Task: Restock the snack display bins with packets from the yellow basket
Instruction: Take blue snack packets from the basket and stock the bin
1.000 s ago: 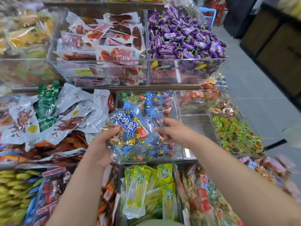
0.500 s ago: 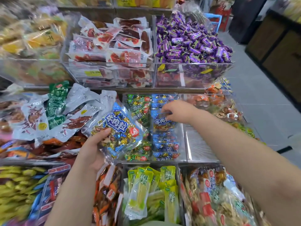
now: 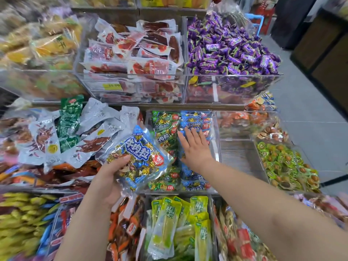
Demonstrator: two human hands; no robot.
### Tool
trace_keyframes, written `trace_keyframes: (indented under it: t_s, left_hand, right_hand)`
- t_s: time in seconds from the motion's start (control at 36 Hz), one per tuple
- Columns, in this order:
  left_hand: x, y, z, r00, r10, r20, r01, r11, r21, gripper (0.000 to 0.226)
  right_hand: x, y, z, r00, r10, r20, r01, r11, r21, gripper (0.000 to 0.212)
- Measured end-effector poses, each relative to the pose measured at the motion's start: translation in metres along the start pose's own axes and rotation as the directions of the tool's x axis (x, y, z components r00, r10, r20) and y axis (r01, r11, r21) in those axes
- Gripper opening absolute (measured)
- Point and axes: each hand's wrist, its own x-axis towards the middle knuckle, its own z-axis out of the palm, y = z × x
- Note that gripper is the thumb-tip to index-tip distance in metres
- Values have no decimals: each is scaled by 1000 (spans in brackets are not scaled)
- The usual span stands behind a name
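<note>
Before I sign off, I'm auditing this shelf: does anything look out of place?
The clear bin right of the blue packets holds nothing, and green packets lie mixed among the silver packets at left.

The blue packet (image 3: 139, 157) gripped by the left hand (image 3: 111, 178) bears large white characters "牛肉粒" on a blue band, with "Beef Cubes" in small white letters just beneath; a red round badge near its corner has print too small to read. The same "牛肉粒" shows on the green packets (image 3: 163, 136) in the bin behind it. A yellow price tag (image 3: 112, 86) on the front wall of the upper clear bin (image 3: 90, 91) shows digits that look like 9.80, reversed. Print on the purple sweets (image 3: 231, 51) and grey packets (image 3: 98, 117) is too blurred to read.
</note>
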Motion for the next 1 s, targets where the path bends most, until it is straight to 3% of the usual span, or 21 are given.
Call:
trace_keyframes:
  t_s: [0.11, 0.25, 0.39, 0.56, 0.83, 0.92, 0.97, 1.0]
  left_hand:
    - [1, -1, 1, 997, -40, -64, 42, 999, 25, 10]
    - [1, 3, 4, 991, -108, -83, 110, 994, 12, 46]
    - [1, 3, 5, 998, -49, -46, 51, 998, 40, 15]
    - [-1, -1, 6, 998, -47, -34, 48, 998, 51, 15]
    - [-8, 2, 10, 999, -28, -25, 28, 1000, -11, 20]
    - [-8, 1, 15, 998, -48, -30, 49, 999, 13, 22]
    - [-7, -1, 17, 996, -55, -76, 59, 997, 58, 42]
    - [-5, -1, 17, 995, -56, -86, 63, 995, 72, 53]
  right_hand:
    - [11, 6, 9, 1000, 29, 8, -29, 999, 24, 103]
    - [18, 18, 12, 999, 16, 31, -15, 999, -34, 113]
    - [23, 20, 13, 999, 24, 37, -22, 999, -43, 116]
    - [8, 17, 21, 996, 87, -4, -87, 996, 29, 119]
    - [12, 20, 5, 992, 56, 112, -67, 993, 95, 118]
    - [4, 18, -18, 999, 52, 6, -51, 928, 369, 90]
    - [-8, 15, -39, 973, 150, -173, -2, 761, 649, 56]
    - [-16, 12, -52, 958, 205, -201, 36, 610, 792, 42]
